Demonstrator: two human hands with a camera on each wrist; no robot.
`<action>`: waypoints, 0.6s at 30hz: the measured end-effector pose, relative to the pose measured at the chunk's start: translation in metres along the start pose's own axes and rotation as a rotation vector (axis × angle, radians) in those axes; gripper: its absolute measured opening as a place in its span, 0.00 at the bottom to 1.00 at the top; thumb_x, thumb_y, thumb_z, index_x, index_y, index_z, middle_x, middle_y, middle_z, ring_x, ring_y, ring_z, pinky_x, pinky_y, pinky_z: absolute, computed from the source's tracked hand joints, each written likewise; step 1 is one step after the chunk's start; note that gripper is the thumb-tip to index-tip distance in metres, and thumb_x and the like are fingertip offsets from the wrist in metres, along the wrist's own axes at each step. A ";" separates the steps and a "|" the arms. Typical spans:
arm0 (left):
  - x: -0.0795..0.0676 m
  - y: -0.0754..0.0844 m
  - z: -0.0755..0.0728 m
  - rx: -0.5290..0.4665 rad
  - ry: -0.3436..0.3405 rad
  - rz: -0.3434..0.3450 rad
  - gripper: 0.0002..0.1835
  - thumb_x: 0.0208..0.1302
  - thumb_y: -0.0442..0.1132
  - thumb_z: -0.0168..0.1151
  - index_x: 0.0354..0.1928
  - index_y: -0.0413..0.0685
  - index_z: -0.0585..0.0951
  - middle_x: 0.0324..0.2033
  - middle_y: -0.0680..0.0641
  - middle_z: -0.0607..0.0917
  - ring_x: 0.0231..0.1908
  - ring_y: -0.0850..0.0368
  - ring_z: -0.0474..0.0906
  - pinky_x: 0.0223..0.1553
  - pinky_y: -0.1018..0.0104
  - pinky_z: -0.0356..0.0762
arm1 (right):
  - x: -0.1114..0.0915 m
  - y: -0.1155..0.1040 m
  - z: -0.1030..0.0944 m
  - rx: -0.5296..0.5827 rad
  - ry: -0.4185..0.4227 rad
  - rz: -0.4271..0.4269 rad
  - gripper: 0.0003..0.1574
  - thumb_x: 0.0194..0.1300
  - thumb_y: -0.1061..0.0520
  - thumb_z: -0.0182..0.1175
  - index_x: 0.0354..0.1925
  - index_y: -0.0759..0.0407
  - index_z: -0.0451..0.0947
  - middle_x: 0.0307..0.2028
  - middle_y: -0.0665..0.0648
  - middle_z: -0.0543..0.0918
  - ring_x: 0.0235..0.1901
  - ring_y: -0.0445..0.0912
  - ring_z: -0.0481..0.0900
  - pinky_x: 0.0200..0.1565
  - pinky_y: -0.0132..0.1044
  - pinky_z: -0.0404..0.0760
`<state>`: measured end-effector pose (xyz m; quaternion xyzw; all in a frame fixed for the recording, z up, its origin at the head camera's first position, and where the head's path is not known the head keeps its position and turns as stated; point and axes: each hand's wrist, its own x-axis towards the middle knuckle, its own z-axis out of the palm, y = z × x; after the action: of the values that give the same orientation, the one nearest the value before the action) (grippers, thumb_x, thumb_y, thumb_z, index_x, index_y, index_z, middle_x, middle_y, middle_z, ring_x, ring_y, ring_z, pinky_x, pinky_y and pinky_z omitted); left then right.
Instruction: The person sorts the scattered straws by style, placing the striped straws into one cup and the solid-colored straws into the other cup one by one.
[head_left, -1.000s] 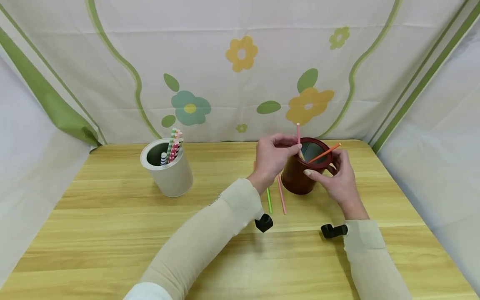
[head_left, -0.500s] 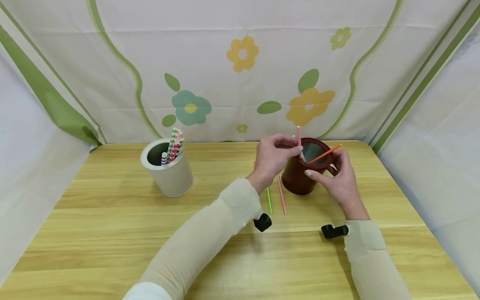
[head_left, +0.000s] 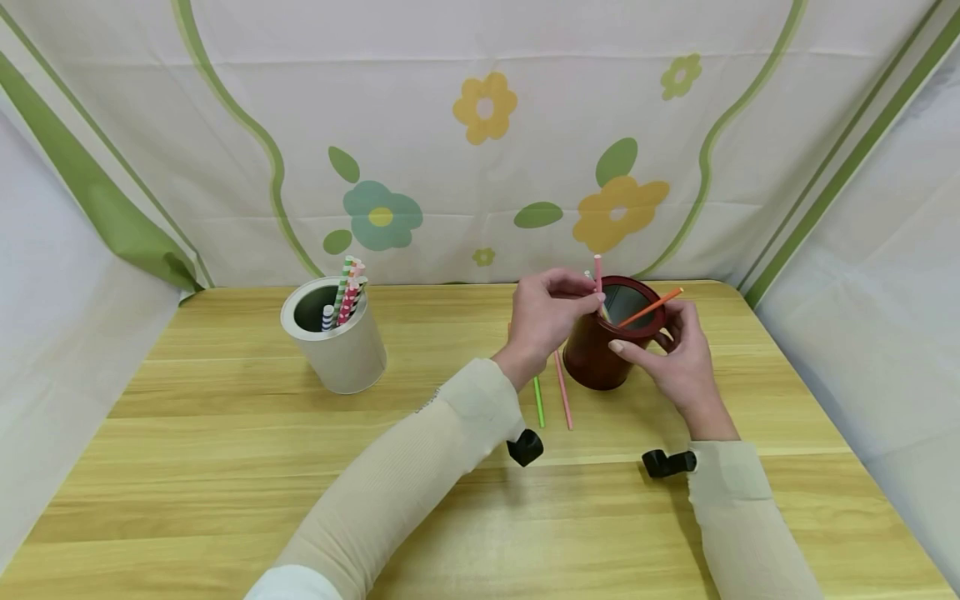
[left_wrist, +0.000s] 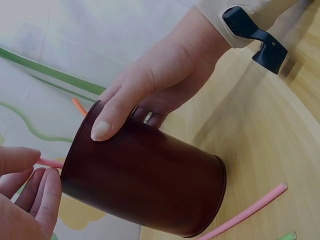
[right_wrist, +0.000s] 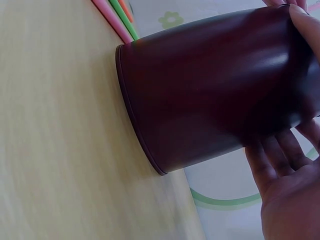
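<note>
A dark red-brown mug (head_left: 596,362) with a handle stands tilted toward the left at its top, on the right part of the table. My left hand (head_left: 546,315) pinches a pink straw (head_left: 597,268) at the mug's left rim; its lower end goes inside. An orange straw (head_left: 652,307) leans across the opening, its upper end past the right rim. My right hand (head_left: 686,371) holds the mug at the handle side. In the left wrist view, the right thumb (left_wrist: 102,130) presses the mug's wall near the rim.
A pink straw (head_left: 563,396) and a green straw (head_left: 538,404) lie on the wooden table (head_left: 465,525) left of the mug, with an orange one partly hidden behind the left hand. At left stands a white container (head_left: 352,358) with several patterned straws (head_left: 347,300). A flowered cloth hangs behind.
The pink straw in my left hand has sunk slightly lower at the mug's rim. A pale straw tip now shows beside it. My right hand keeps its hold on the mug.
</note>
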<state>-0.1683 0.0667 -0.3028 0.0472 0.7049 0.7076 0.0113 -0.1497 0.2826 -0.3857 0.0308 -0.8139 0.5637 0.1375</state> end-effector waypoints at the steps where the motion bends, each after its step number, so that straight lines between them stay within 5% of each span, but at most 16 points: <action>1: 0.000 0.000 0.000 0.001 0.001 -0.001 0.04 0.65 0.32 0.77 0.41 0.46 0.93 0.38 0.48 0.93 0.38 0.65 0.85 0.46 0.69 0.86 | 0.000 0.000 0.000 0.002 0.001 -0.002 0.43 0.60 0.61 0.81 0.66 0.55 0.66 0.59 0.44 0.77 0.62 0.37 0.75 0.61 0.18 0.76; 18: -0.007 0.005 -0.014 -0.034 -0.015 -0.035 0.07 0.66 0.34 0.77 0.45 0.43 0.91 0.41 0.47 0.93 0.40 0.62 0.87 0.48 0.70 0.87 | 0.000 0.000 0.000 0.020 0.008 -0.007 0.43 0.61 0.62 0.80 0.66 0.56 0.66 0.59 0.44 0.77 0.61 0.37 0.76 0.61 0.17 0.77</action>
<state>-0.1619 0.0521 -0.2977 0.0400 0.6936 0.7186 0.0299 -0.1493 0.2824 -0.3860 0.0329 -0.8075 0.5716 0.1423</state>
